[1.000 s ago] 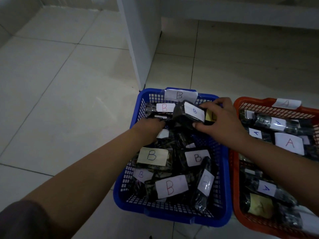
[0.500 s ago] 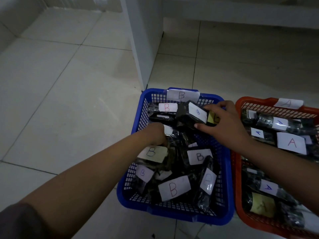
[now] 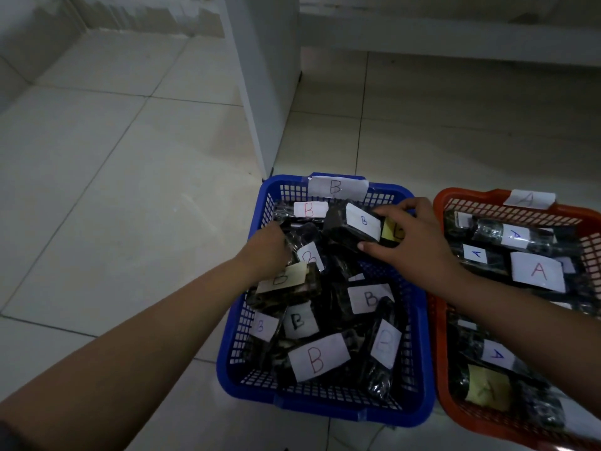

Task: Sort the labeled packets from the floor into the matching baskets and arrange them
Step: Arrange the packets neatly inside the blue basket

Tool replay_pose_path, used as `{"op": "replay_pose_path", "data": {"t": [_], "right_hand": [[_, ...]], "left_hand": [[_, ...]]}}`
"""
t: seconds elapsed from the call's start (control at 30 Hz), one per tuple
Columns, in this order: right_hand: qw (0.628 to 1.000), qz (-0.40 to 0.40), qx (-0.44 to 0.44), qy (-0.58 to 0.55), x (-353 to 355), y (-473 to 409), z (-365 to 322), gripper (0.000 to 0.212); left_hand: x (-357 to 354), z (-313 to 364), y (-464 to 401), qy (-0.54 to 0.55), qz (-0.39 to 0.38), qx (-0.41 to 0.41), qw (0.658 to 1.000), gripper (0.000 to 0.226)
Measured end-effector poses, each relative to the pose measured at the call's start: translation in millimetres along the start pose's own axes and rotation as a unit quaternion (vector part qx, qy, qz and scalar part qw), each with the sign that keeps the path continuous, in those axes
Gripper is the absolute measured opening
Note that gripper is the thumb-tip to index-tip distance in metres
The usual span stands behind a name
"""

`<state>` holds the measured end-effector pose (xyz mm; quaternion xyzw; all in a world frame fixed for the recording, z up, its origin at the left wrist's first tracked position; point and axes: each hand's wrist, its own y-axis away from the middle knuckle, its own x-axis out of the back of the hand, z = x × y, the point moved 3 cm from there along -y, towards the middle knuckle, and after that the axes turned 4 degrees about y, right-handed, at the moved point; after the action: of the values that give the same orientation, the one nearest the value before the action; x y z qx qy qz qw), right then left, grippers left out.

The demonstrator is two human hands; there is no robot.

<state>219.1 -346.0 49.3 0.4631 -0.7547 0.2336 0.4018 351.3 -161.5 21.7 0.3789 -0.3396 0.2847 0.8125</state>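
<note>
A blue basket (image 3: 422, 353) tagged B holds several dark packets with B labels. My right hand (image 3: 413, 242) grips one dark packet with a white B label (image 3: 353, 224) at the basket's far end. My left hand (image 3: 266, 252) reaches down among the packets on the basket's left side, fingers curled over a packet with a yellowish B label (image 3: 286, 284); its fingertips are hidden. An orange basket (image 3: 439, 203) tagged A stands right of the blue one and holds A-labelled packets (image 3: 536, 271).
A white post or table leg (image 3: 260, 92) rises from the tiled floor just behind the blue basket. A low white ledge runs across the back. Pale floor tiles (image 3: 113, 190) spread to the left.
My left hand has slid back toward me and lifted the yellowish B packet's edge. My right hand has kept hold of the white-labelled packet, shifting it slightly.
</note>
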Motion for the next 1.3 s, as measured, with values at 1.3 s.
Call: {"op": "replay_pose_path", "data": {"t": [1.3], "right_hand": [[0.965, -0.255, 0.050, 0.042, -31, -21, -51, 0.046]], "left_hand": [[26, -11, 19, -0.016, -0.134, -0.119, 0.984, 0.016]]}}
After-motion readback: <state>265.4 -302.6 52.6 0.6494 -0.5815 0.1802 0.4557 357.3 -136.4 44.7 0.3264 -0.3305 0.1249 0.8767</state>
